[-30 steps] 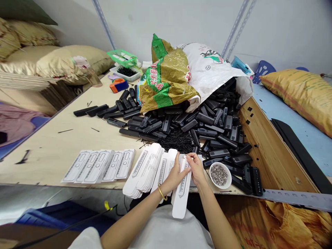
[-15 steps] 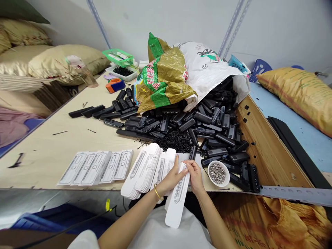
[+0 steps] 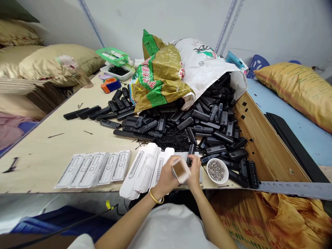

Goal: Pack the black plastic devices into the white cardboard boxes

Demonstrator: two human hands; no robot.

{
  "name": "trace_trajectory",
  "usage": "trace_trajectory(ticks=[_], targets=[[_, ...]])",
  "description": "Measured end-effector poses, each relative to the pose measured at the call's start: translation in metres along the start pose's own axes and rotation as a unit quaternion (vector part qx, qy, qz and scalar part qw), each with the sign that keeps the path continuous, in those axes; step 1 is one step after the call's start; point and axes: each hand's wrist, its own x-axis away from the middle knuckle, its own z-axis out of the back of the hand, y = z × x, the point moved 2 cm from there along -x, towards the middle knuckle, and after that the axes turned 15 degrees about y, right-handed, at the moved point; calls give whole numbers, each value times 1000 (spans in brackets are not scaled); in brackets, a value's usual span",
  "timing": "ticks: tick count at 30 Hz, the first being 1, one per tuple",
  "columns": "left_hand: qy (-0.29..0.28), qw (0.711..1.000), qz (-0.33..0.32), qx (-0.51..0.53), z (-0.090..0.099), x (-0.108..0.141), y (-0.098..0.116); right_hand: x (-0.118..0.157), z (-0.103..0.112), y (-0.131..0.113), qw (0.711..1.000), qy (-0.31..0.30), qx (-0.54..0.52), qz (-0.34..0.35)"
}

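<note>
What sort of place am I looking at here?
Probably a small packing workshop: black parts lie heaped on the table, a stack of flat printed cartons lies beside the open carton in the left hand, and bulging sacks lie at the far left.

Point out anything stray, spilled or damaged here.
A few thin black sticks lie on the left of the table, apart from the heap of similar ones, so they look stray. The bowl stands upright, with no visible spill. The white box in the left hand is blurred, without clear damage.
</note>
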Motion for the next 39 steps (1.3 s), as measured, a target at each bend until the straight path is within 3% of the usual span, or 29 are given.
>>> trace_trajectory(ticks=[2,5,8,10,12,14,16,19,22,26,29,34,39], targets=[[43,992,60,-104,9,-11,-3,-2,-3,5,995,26,82,58],[25,962,76,-260,23,-23,-6,-13,1,20,996,21,67,53],[-35,920,83,-382,29,-27,-9,-36,28,32,997,44,-37,-57],[-75,892,71,-441,28,-27,-9,-53,53,29,980,40,-129,-147],[-116,883,23,-454,23,-25,-7,-65,72,15,968,-56,-166,-179],[-162,893,-35,-419,14,-23,-5,-67,77,-5,961,-206,-106,-150],[-185,908,-56,-371,7,-20,-5,-66,69,-23,961,-263,-46,-69],[-128,945,1,-302,7,-19,-11,-73,37,-32,979,-201,-28,24],[-39,981,81,-172,12,-19,-18,-95,0,-21,993,-105,48,17],[43,989,141,-20,9,-15,-19,-112,-37,-8,974,-124,178,59],[57,987,148,14,-7,-11,-20,-110,-46,-5,964,-141,215,63],[55,992,100,60,-34,-7,-30,-104,-48,-4,946,-167,274,55],[77,992,78,67,-47,-3,-39,-108,-42,-2,935,-185,301,32]])
